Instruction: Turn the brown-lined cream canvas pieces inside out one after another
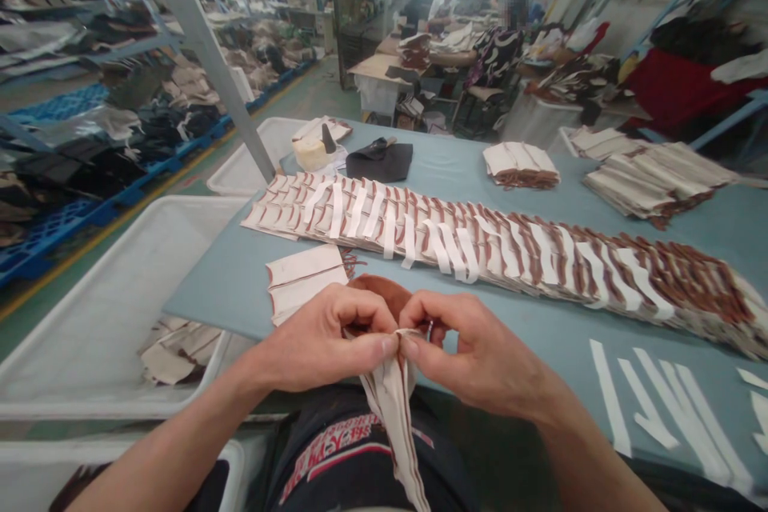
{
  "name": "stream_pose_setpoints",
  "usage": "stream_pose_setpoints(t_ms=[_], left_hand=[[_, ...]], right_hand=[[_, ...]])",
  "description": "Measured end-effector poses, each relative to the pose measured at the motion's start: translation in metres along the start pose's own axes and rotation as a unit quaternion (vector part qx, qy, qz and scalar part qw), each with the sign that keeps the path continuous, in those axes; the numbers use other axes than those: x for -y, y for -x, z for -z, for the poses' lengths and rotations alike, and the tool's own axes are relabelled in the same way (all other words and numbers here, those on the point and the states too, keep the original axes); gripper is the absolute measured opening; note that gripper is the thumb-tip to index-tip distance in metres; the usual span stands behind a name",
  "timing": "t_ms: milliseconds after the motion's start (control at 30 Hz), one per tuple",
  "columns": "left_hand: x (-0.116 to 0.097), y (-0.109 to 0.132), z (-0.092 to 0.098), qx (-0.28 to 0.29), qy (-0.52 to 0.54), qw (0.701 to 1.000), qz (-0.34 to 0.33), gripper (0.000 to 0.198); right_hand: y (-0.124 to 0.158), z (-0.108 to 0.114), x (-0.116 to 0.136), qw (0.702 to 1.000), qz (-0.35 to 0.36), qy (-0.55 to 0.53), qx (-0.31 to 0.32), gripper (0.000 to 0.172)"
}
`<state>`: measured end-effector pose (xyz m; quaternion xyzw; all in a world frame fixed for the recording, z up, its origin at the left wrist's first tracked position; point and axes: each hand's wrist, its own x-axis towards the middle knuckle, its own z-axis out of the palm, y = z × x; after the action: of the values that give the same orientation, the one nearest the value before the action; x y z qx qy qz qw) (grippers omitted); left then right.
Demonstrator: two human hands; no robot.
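1. Hanging nearest the camera, a cream fabric strip (pixel 390 416) is running lengthwise from the fingertips down over a dark printed garment (pixel 342 448), its long axis pointing almost straight toward the person's body.
2. Left hand (pixel 324 340) and right hand (pixel 480 356) are both gripping its top end, pinching it between thumbs and forefingers, close together; neither hand is clearly nearer.
3. Brown cloth (pixel 375 292) is lying just behind the hands, at the edge of the tabletop (pixel 240 296).
4. Folded cream pieces (pixel 306 280) are sitting beyond the left hand, while a long overlapping row of brown-striped pieces with white strips (pixel 480 248) is stretching across beyond both hands.
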<state>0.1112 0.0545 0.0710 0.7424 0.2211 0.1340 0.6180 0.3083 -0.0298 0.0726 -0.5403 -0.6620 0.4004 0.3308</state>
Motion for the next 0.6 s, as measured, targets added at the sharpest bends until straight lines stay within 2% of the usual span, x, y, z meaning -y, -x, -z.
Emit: stream_pose_setpoints(t_ms=[200, 333, 600], left_hand=[[0.004, 0.003, 0.002, 0.004, 0.014, 1.000, -0.014, 0.028], [0.003, 0.005, 0.004, 0.011, -0.004, 1.000, -0.009, 0.022], [-0.007, -0.005, 0.022, 0.091, -0.034, 0.992, 0.076, 0.020]], right_hand=[[-0.004, -0.004, -0.001, 0.999, -0.021, -0.039, 0.014, 0.013], [-0.005, -0.006, 0.000, 0.997, -0.045, -0.062, 0.020, 0.015], [-0.005, -0.010, 0.004, 1.000, -0.012, 0.004, 0.013, 0.014]])
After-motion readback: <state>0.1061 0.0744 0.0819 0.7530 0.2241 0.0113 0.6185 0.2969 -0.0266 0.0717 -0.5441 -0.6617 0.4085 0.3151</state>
